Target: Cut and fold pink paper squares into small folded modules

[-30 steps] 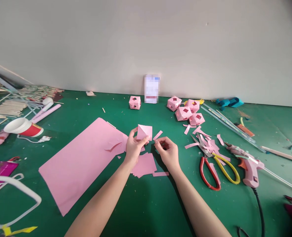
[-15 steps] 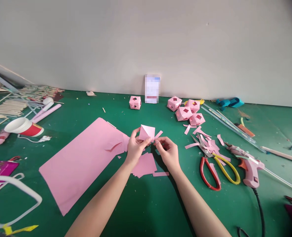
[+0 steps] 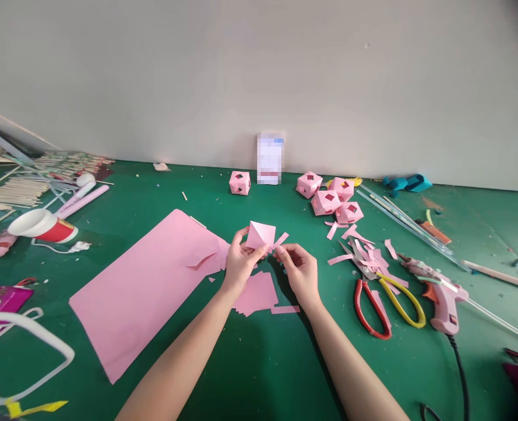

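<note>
My left hand (image 3: 241, 263) is closed on a folded pink paper piece (image 3: 261, 235), thumb in front, crease lines running across its face. At the lower right corner of that piece, my right hand (image 3: 300, 269) pinches a narrow pink paper strip (image 3: 280, 240). Whether the strip is joined to the folded piece is hidden by the fingertips. Beneath both hands lies a stack of pink paper squares (image 3: 256, 292), with a loose strip (image 3: 285, 310) at its right. A large pink paper sheet (image 3: 140, 286) rests on the left.
Red-and-yellow-handled scissors (image 3: 373, 292) lie by pink scraps (image 3: 377, 260). A pink glue gun (image 3: 445, 298) is further right. Several cut-out paper balls (image 3: 326, 202) stand at the back, near an upright phone (image 3: 270, 158). A paper cup (image 3: 44, 227) lies tipped at left.
</note>
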`<state>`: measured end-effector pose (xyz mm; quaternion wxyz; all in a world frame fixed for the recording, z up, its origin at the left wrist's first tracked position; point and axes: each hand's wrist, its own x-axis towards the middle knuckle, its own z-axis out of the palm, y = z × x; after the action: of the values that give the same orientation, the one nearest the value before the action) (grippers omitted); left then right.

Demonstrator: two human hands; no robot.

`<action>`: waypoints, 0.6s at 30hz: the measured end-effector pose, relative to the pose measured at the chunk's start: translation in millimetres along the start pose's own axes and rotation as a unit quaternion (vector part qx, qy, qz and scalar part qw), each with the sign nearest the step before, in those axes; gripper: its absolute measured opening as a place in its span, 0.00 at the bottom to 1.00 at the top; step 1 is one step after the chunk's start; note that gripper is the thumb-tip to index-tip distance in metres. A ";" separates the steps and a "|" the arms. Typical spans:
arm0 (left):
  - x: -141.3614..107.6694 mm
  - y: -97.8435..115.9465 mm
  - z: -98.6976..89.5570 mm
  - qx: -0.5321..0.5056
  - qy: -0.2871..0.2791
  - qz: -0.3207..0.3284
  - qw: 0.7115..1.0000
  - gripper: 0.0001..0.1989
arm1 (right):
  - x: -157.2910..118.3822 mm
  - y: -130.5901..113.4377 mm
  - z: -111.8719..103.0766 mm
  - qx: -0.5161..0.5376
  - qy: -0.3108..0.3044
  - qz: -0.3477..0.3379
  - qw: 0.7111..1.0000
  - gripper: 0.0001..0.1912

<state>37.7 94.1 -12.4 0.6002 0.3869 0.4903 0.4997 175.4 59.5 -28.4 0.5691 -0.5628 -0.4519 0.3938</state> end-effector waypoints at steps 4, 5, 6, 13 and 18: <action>0.2 -1.0 -1.1 0.009 0.000 -0.005 1.000 0.36 | -0.5 -0.5 -0.7 0.004 0.001 0.006 1.000 0.16; 0.3 -1.2 -1.3 0.012 0.000 -0.005 1.000 0.36 | -0.5 -1.4 -0.8 0.006 0.001 0.007 1.000 0.17; 0.4 -1.5 -1.4 0.014 0.001 -0.005 1.000 0.36 | -0.6 -2.6 -0.8 0.010 0.000 0.008 1.000 0.18; 0.8 -1.9 -1.1 -0.004 -0.011 0.008 1.000 0.35 | -0.8 -5.5 0.2 0.025 0.003 0.017 1.000 0.24; 0.3 -0.6 -0.5 -0.008 -0.012 0.005 1.000 0.36 | 0.0 -4.6 0.9 0.018 0.024 -0.005 1.000 0.14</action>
<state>37.4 94.3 -13.1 0.6068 0.3902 0.4769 0.5020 174.3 59.5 -24.0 0.5919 -0.5591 -0.4338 0.3859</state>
